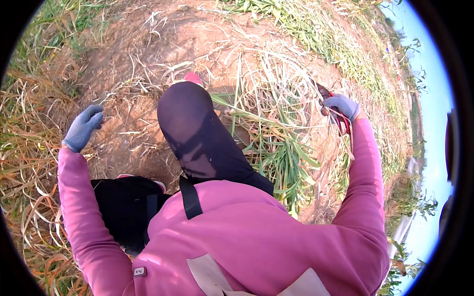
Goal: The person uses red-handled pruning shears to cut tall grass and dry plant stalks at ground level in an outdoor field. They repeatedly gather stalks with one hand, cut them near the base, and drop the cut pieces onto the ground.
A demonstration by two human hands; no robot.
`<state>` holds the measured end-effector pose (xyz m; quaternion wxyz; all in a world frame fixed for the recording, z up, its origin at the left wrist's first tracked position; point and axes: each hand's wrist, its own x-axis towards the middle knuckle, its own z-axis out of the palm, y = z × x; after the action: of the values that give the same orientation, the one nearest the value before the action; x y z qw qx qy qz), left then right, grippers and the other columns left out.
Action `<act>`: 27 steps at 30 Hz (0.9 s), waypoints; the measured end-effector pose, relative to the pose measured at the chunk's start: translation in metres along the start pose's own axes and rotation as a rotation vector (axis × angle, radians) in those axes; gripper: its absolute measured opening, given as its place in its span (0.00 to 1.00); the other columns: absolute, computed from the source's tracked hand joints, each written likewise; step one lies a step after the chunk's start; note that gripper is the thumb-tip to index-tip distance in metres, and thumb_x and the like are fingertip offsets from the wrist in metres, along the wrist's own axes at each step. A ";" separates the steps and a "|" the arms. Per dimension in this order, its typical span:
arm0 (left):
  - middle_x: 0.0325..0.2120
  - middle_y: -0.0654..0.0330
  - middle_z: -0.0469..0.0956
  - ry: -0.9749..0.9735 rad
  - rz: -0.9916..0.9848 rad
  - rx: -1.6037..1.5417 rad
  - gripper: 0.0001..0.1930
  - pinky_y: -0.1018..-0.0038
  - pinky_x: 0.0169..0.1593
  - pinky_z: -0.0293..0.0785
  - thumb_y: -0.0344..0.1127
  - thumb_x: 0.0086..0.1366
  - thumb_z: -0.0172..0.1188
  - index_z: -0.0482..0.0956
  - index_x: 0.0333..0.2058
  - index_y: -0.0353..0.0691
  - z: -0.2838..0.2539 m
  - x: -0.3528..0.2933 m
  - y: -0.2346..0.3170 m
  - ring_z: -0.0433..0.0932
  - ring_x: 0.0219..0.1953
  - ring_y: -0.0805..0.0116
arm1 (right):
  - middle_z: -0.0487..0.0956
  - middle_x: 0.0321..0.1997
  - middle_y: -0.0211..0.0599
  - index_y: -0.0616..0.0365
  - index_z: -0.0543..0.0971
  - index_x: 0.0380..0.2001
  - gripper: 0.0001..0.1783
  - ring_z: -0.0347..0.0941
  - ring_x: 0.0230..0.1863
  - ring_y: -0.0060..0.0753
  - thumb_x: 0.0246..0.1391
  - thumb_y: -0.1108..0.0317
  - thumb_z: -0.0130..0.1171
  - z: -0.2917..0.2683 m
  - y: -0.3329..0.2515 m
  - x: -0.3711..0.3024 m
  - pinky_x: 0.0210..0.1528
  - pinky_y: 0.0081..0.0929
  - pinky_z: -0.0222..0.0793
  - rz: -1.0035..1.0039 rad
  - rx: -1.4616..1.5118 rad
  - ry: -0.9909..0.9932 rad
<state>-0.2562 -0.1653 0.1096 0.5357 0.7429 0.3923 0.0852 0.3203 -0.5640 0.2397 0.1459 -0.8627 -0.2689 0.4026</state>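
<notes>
My left hand (85, 128), in a grey-blue glove, is held out on the left over bare soil. Its fingers are loosely bent and nothing shows in them. On the right, my gloved right hand (342, 105) is closed round red-handled pruning shears (340, 121). Their dark head points up and left, toward dry stalks and leaves. Pale dry strands hang by the handles; whether my fingers hold them too, I cannot tell. Cut green and straw-coloured stalks (276, 143) lie between my bent knee and the right hand.
My raised knee (185, 111) stands in the middle, with a pink shoe tip (193, 78) beyond it. Tall dry grass (29, 163) grows along the left. A row of laid green stalks (316, 37) runs across the far right, with standing plants behind it.
</notes>
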 end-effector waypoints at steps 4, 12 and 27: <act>0.35 0.62 0.73 -0.025 -0.049 0.036 0.17 0.77 0.41 0.70 0.39 0.66 0.51 0.71 0.47 0.32 -0.001 -0.007 -0.007 0.72 0.36 0.74 | 0.74 0.19 0.29 0.58 0.76 0.27 0.10 0.67 0.15 0.20 0.48 0.63 0.59 0.058 0.056 0.046 0.18 0.19 0.62 0.229 0.246 -0.081; 0.33 0.63 0.74 0.013 -0.197 0.053 0.16 0.78 0.41 0.70 0.37 0.64 0.53 0.72 0.46 0.33 -0.002 -0.012 -0.027 0.72 0.35 0.75 | 0.78 0.27 0.44 0.64 0.74 0.37 0.22 0.76 0.30 0.38 0.47 0.55 0.58 0.058 0.147 0.180 0.34 0.33 0.71 0.241 -0.059 0.388; 0.33 0.59 0.77 -0.009 -0.184 0.247 0.18 0.76 0.41 0.71 0.40 0.63 0.55 0.72 0.47 0.33 0.017 0.008 -0.027 0.74 0.34 0.74 | 0.77 0.42 0.51 0.60 0.70 0.45 0.21 0.75 0.46 0.51 0.49 0.61 0.56 0.234 -0.018 0.181 0.49 0.39 0.69 -0.102 -0.554 0.035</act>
<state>-0.2551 -0.1691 0.0767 0.4477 0.7644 0.4637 -0.0163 0.2289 -0.4359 -0.0116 -0.0709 -0.8620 -0.4091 0.2908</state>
